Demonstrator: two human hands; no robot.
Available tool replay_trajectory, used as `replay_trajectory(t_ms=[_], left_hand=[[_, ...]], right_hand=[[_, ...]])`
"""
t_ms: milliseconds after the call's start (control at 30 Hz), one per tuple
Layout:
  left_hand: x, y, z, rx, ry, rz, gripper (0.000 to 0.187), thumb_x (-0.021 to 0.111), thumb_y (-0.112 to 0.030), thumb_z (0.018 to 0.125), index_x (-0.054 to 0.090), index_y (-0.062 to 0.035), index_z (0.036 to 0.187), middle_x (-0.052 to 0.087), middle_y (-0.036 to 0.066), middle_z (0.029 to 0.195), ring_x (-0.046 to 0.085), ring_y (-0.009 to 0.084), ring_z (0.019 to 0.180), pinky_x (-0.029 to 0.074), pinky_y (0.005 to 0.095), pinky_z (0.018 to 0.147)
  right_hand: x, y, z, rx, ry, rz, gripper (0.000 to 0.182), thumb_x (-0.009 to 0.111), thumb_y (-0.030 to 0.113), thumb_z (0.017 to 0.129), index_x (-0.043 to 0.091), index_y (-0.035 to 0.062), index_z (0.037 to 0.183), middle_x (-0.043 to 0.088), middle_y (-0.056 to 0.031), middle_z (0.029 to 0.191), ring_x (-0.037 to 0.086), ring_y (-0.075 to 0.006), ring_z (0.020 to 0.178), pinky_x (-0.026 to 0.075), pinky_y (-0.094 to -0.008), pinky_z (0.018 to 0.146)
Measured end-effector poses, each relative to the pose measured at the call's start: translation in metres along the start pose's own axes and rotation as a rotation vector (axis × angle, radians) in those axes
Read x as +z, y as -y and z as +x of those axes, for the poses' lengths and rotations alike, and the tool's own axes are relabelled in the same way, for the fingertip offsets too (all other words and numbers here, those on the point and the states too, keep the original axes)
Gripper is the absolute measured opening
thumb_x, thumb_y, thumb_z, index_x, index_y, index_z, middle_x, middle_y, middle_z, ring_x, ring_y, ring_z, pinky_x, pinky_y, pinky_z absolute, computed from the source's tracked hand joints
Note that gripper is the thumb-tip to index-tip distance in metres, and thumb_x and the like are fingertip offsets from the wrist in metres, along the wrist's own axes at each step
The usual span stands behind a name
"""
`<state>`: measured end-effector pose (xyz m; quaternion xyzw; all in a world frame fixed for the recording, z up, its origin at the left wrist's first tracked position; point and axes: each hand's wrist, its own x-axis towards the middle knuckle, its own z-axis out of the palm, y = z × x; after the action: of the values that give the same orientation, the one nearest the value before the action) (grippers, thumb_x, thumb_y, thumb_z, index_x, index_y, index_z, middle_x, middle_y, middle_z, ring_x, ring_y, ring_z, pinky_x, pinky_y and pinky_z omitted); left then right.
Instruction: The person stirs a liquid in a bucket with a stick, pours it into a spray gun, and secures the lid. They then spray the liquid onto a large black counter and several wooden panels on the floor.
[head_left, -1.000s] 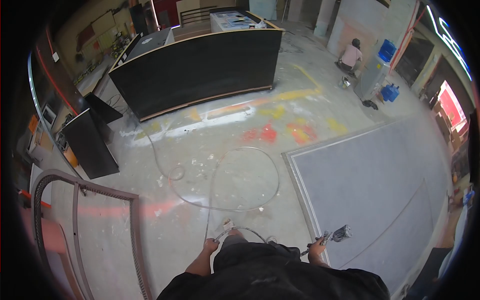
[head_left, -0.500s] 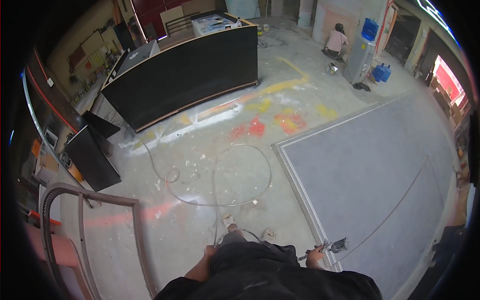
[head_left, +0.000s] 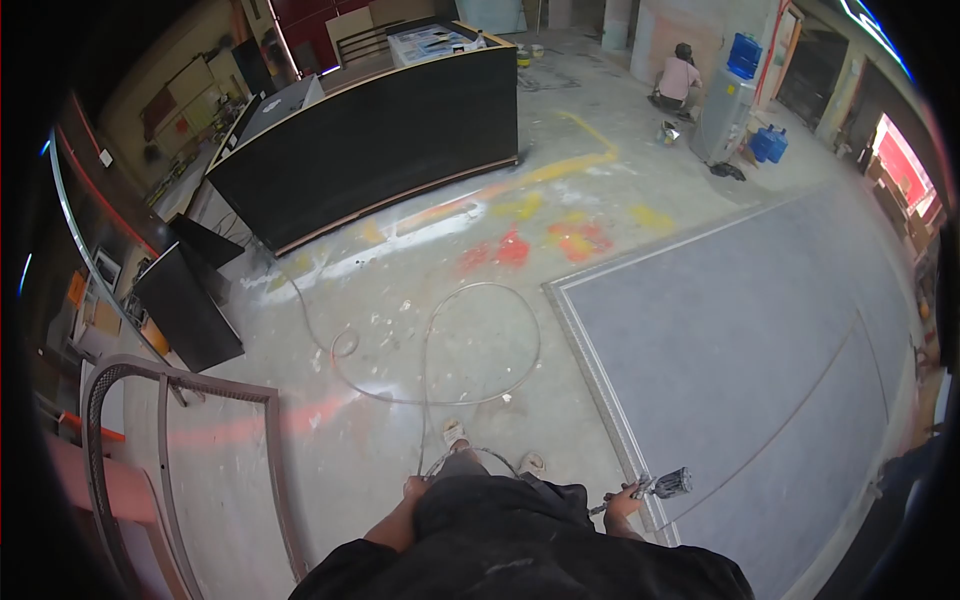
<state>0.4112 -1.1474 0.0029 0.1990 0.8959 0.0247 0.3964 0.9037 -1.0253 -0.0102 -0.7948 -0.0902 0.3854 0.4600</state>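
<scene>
Clock face: 12 o'clock is taken as straight ahead, at the top of the view.

Right hand: fingers are wrapped around the handle of a spray gun, so no gap is left between hand and tool. The gun's long axis is laid from about 8 to between 2 and 3 o'clock, its dark cup end being turned outward, away from the body. From these fingers the grey panel is spread from 12 round to 4 o'clock; its near white-lined edge is run from 11 to 5, passing just beside the hand. The cup is seen against the panel — whether a finger is set on the trigger, and how much clearance is left below, cannot be told at this scale.

Left hand: placed at 9 o'clock from the right, well apart from gun and panel. Fingers are closed on the hose, whose large loop is laid on the floor at 1 o'clock from that hand. A brown metal frame is stood at 9 o'clock. The panel is thus nearer the right hand; the loop, the left.
</scene>
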Motion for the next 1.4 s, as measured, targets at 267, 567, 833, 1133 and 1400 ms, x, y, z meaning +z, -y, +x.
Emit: replay_trajectory(t_ms=[267,567,833,1133,1400], left_hand=[[-0.001,0.001,-0.011,-0.033,-0.025,-0.032,0.057,0.069,-0.053,0.08,0.073,-0.0011,0.106,0.07,0.023,0.108,0.067,0.0352,0.106,0.053,0.0431,0.091],[0.002,-0.009,-0.006,-0.056,0.062,0.014,0.056,0.064,-0.055,0.084,0.071,-0.0079,0.114,0.066,0.017,0.122,0.061,0.0326,0.117,0.05,0.0413,0.098],[0.008,-0.008,-0.001,-0.089,0.082,-0.031,0.057,0.063,-0.057,0.084,0.071,-0.0093,0.113,0.065,0.015,0.124,0.06,0.0316,0.119,0.048,0.0401,0.101],[0.016,-0.003,0.018,-0.064,0.1,0.01,0.055,0.065,-0.057,0.082,0.072,-0.011,0.113,0.067,0.014,0.123,0.061,0.0312,0.118,0.049,0.0397,0.1],[0.016,-0.006,0.02,-0.062,0.088,0.008,0.056,0.065,-0.057,0.082,0.072,-0.0112,0.113,0.067,0.013,0.123,0.061,0.0303,0.118,0.048,0.0392,0.1]], right_hand=[[0.007,-0.007,0.018,-0.071,0.041,0.031,0.053,0.05,0.04,0.101,0.051,-0.0088,0.122,0.065,-0.0204,0.102,0.058,-0.0244,0.044,0.045,-0.0329,0.033],[0.014,0.018,-0.004,-0.091,-0.022,-0.078,0.049,0.051,0.043,0.1,0.055,-0.0058,0.106,0.066,-0.0178,0.088,0.058,-0.025,0.043,0.044,-0.0326,0.033],[0.016,0.001,0.024,-0.091,-0.018,-0.101,0.053,0.049,0.046,0.1,0.055,-0.0063,0.104,0.065,-0.0179,0.082,0.055,-0.024,0.04,0.043,-0.0327,0.033],[0.018,0.009,0.019,-0.044,0.021,-0.136,0.06,0.05,0.051,0.099,0.055,-0.0082,0.104,0.065,-0.0188,0.081,0.057,-0.0255,0.04,0.044,-0.0332,0.033],[0.022,0.008,0.017,-0.095,-0.068,-0.076,0.059,0.052,0.05,0.099,0.055,-0.0084,0.103,0.065,-0.019,0.082,0.056,-0.0258,0.038,0.045,-0.0343,0.033]])
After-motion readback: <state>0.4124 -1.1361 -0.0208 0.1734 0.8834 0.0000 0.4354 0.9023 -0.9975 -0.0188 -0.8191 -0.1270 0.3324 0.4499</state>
